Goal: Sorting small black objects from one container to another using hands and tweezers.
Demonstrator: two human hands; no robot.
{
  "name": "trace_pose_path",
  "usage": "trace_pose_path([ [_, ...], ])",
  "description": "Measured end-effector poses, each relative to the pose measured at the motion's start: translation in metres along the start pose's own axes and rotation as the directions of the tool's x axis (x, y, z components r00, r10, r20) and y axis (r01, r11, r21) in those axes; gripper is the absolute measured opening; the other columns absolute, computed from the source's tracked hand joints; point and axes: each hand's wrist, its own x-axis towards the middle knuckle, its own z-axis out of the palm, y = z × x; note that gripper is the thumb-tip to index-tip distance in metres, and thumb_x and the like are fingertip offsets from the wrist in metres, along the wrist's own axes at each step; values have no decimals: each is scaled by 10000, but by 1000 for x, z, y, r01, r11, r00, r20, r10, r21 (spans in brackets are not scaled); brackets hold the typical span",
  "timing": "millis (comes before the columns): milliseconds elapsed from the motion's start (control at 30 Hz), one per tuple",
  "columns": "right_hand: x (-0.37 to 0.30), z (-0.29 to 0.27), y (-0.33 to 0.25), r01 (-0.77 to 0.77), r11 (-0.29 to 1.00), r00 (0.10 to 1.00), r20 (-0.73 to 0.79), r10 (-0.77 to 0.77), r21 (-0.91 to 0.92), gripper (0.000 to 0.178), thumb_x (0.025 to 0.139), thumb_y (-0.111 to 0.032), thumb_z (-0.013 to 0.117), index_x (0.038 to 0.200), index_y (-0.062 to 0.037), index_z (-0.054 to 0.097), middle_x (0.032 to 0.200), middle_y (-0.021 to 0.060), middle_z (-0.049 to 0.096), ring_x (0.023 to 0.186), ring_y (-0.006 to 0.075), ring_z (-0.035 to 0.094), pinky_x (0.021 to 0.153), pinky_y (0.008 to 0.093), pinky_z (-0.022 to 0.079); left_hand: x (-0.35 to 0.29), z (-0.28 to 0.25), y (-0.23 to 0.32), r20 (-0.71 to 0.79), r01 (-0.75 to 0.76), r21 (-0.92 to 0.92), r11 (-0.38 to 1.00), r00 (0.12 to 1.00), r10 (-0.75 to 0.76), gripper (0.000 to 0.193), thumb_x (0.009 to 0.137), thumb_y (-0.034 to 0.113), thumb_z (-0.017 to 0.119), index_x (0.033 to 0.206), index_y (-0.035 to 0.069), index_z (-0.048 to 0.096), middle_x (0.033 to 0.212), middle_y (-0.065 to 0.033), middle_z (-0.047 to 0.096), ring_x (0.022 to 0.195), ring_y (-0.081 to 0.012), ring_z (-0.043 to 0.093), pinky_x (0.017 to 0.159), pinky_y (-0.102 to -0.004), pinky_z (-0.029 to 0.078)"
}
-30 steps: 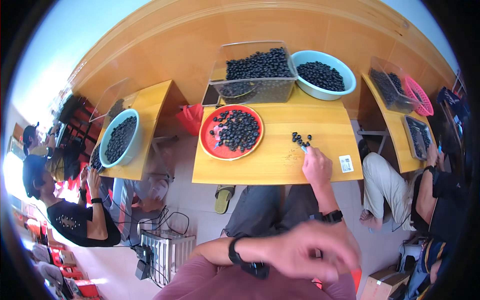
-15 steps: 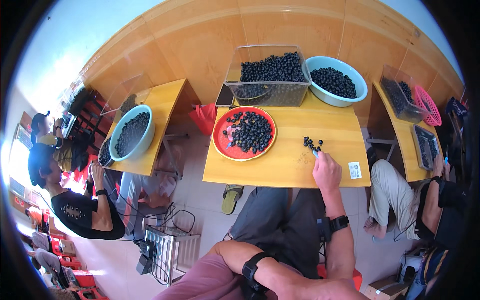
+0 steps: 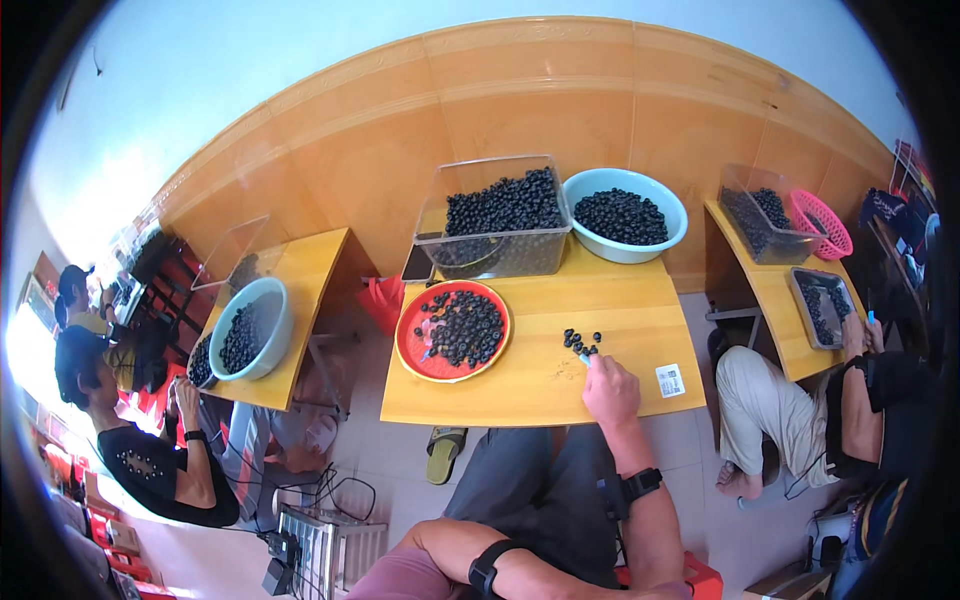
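My right hand [image 3: 612, 390] is closed near the table's front edge, its fingers pinching a small light-blue tool [image 3: 585, 359]. The tool's tip is beside a loose cluster of small round dark berry-like pieces [image 3: 580, 340] on the wooden table [image 3: 540, 400]. Whether the fingers also hold one of these pieces is hidden. Brown crumbs lie close by. To the left, a round red tray [image 3: 420, 360] with a yellow rim holds many of the same dark pieces. My left forearm [image 3: 540, 570] crosses low in front of me, and its hand is out of sight.
Behind the tray stand a clear plastic bin [image 3: 500, 262] and a light-blue basin [image 3: 625, 250], both full of dark pieces. A white label [image 3: 670, 380] sticks to the table's right side. People work at tables on both sides. A metal stool [image 3: 330, 545] with cables stands lower left.
The whole view has shifted, so the table and my right hand appear lower and further left. My right hand stays closed on the light-blue tool beside the cluster.
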Motion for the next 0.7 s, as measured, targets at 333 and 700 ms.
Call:
trace_pose_path([
  [333, 4, 6, 0, 18, 1000, 1000, -11, -19, -14, 41, 828, -107, 633, 841, -80, 603, 730, 82, 637, 690, 260, 700, 586, 411, 574, 24, -19, -25, -110, 210, -41, 977, 971, -214, 286, 1004, 116, 680, 1216, -74, 655, 1147, -173, 658, 984, -273, 660, 827, -367, 535],
  [700, -1, 7, -6, 22, 1000, 999, -43, -21, 17, 66, 859, -130, 607, 902, -84, 625, 755, 79, 646, 698, 259, 699, 612, 392, 570, 44, -32, -33, -31, 130, 35, 991, 991, -129, 232, 1003, 107, 668, 1160, -63, 677, 1161, -215, 656, 1022, -352, 654, 869, -441, 533],
])
